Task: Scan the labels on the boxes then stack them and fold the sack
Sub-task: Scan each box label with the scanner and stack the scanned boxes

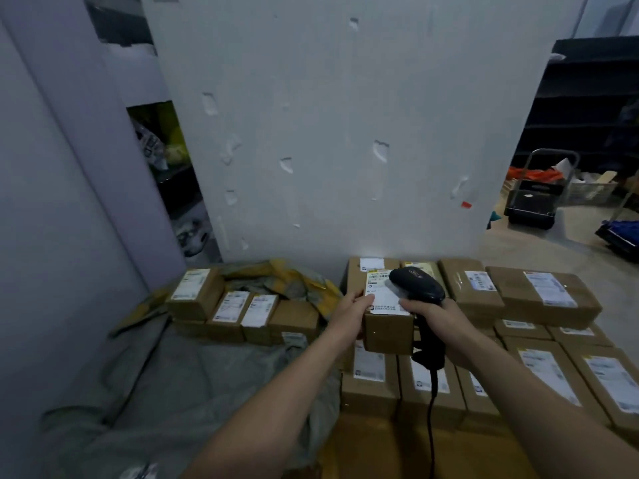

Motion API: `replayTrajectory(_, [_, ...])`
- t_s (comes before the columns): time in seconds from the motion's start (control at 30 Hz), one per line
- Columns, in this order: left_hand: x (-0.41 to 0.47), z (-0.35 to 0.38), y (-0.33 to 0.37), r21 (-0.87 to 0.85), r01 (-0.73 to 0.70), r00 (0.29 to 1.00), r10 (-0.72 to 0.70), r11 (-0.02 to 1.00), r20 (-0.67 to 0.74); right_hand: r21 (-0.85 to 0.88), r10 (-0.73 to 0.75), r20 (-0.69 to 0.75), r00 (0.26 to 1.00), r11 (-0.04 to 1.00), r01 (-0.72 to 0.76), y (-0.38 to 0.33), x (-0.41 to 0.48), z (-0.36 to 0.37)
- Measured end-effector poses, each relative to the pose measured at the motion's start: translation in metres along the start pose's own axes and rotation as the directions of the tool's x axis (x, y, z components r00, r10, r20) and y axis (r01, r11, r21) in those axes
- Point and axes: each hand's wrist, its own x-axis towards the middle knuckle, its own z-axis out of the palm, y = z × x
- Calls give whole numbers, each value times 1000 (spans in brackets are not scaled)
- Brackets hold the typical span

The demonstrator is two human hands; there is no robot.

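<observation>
white wall (328, 133) centre | black trolley (530, 205) right | dark shelves (581, 98) upper right | yellow bags (166, 133) on shelf, left | concrete floor (539, 243) right

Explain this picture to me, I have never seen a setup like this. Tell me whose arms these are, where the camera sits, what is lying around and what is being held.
There is no machine here. The two bare arms belong to a person, and the single picture comes from a camera worn on their head, looking forward and down. The left hand holds a small cardboard box with its white label facing up. The right hand has its grip on a black corded scanner, whose head sits over that label. Below and to the right, more labelled boxes sit in rows. To the left a grey-green sack lies spread out, with a few loose boxes at its far end. A pale wall stands behind.
</observation>
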Motion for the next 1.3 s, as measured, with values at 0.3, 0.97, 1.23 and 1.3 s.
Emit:
replayTrajectory(0.3, [-23,-69,-9,81,2,975,16,997,-223,-62,-10,111,994,998,17,-8,4,81])
replayTrajectory(0.97, [70,-377,5,470,-10,954,149,883,-260,-144,-6,137,991,989,26,-58,111,380])
replayTrajectory(1.23, [114,-413,-25,594,21,967,135,804,-216,-175,117,108,987,980,-97,-37,156,417])
replayTrajectory(1.3, [125,-419,-32,622,44,974,107,782,-202,-171,148,91,985,977,-131,-26,168,421])
